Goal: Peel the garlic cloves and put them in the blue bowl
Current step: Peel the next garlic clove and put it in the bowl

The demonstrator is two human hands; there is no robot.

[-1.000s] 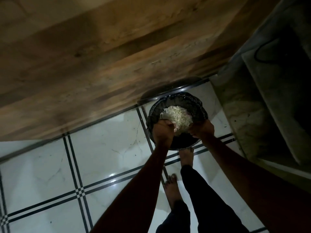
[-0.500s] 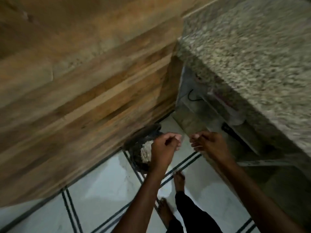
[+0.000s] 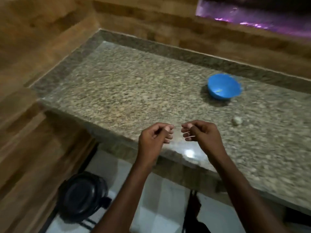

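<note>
A round blue plastic bowl (image 3: pixel 223 87) stands on the far right part of the speckled grey-brown granite surface (image 3: pixel 127 91), tilted toward me, with a pale greenish scrap lying on its inner wall; what that scrap is I cannot tell through the blur. Nearer to me and a little to the right of the bowl, well apart from it, a small pale rounded garlic clove (image 3: pixel 237 121) lies alone on the stone. The surface is polished and mottled, edged at the back and left by a raised strip of the same stone, and wood-grain panelling (image 3: pixel 42 52) runs behind and beside it. Down on the white tiled floor (image 3: pixel 161 206) with dark lines, close to the panelling, sits a round black bin lined with a dark plastic bag (image 3: pixel 83 196); its inside shows only dark. My left hand (image 3: pixel 152 137) and my right hand (image 3: pixel 201 132) hang side by side over the near edge of the surface, close but not touching. The fingers of both are curled inward, thumbs against the fingertips, and I cannot tell whether either pinches anything.
</note>
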